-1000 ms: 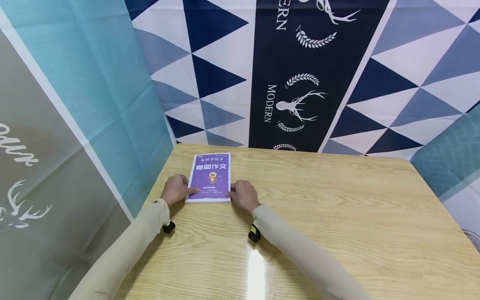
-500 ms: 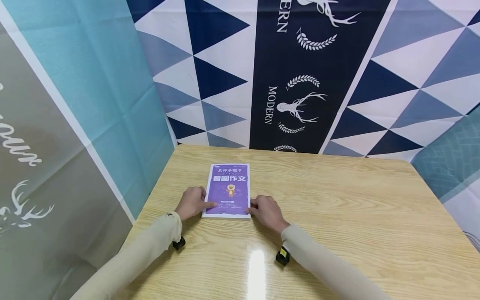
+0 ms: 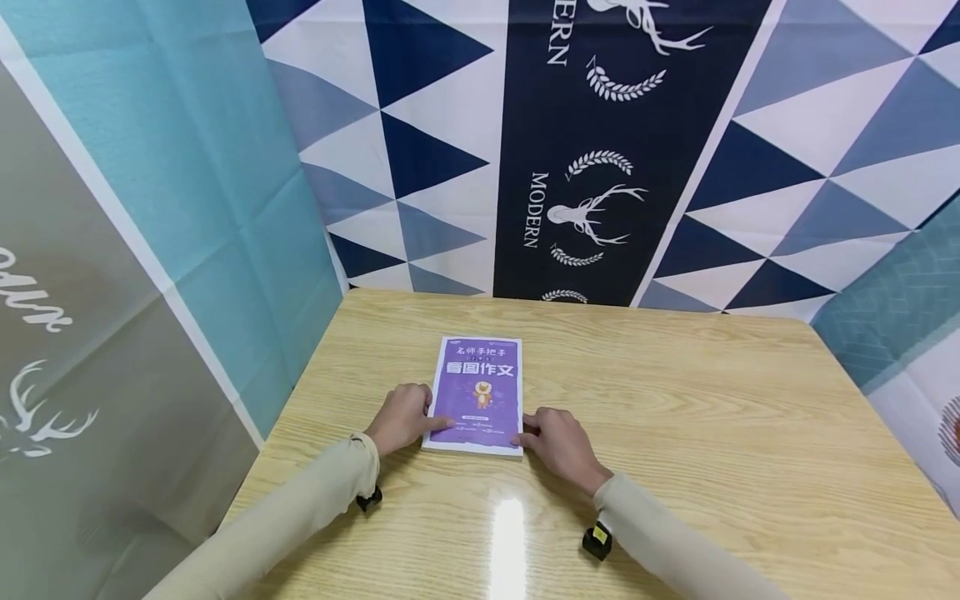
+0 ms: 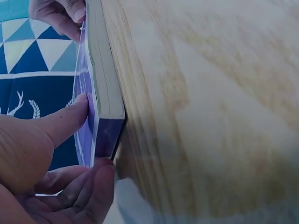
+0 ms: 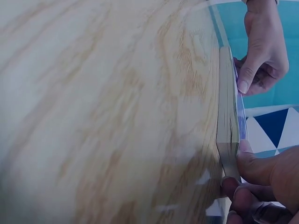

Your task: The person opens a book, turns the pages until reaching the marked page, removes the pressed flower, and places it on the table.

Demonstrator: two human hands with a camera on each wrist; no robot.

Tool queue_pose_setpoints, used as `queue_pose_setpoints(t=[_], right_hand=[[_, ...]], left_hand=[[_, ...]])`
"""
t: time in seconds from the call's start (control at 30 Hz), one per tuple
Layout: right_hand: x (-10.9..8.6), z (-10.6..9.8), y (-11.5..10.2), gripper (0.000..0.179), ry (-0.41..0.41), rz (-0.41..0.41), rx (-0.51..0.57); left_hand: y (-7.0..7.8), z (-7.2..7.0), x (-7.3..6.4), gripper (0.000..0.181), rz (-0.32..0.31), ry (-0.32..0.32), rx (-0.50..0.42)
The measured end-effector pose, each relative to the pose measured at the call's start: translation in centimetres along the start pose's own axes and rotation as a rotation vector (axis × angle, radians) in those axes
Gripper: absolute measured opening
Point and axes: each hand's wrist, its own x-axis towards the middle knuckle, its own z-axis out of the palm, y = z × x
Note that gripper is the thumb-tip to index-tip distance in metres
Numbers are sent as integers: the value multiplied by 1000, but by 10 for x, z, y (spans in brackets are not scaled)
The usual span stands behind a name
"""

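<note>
A thick purple book point(image 3: 480, 396) with white lettering and a small cartoon animal lies face up on the wooden table. My left hand point(image 3: 402, 419) grips its left edge near the lower corner, thumb on the cover and curled fingers against the purple spine point(image 4: 108, 135). On the opposite side my right hand point(image 3: 561, 444) holds the right edge, its thumb over the cover and its fingers at the page edge point(image 5: 228, 102). In both wrist views the book's thick block of pages sits right at the table surface.
The wood-grain table point(image 3: 675, 417) extends far to the right of the book. A patterned cloth point(image 3: 427, 125) hangs behind the table's back edge, and a teal and grey cloth point(image 3: 187, 167) hangs along the left side.
Both hands have brought the book to the right and nearer to the body across the table. Their hold on its two side edges looks the same throughout.
</note>
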Motion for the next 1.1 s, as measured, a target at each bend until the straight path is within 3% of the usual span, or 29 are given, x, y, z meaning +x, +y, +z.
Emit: queue_pose_setpoints(t=[0.13, 0.23, 0.37, 0.47, 0.53, 0.63, 0.73, 1.1], right_hand=[[2, -4, 1, 30, -6, -5, -26], [3, -9, 1, 47, 26, -2, -44], [4, -16, 2, 69, 18, -72, -74], [4, -20, 2, 66, -52, -189, -130], [4, -21, 2, 64, -84, -266, -168], [4, -22, 1, 58, -98, -354, -220], [4, -22, 1, 51, -99, -405, -246], [7, -28, 7, 30, -88, -470, -234]], left_hand=[[3, -1, 1, 50, 7, -8, 75], [6, -1, 1, 66, 48, 8, 130], [10, -2, 3, 62, 221, 7, 176], [14, -1, 3, 54, 376, -54, 202], [16, 0, 2, 62, 430, -104, 229], [18, 2, 1, 81, 437, -158, 274], [18, 4, 1, 90, 420, -166, 303], [17, 5, 3, 86, 443, -150, 296]])
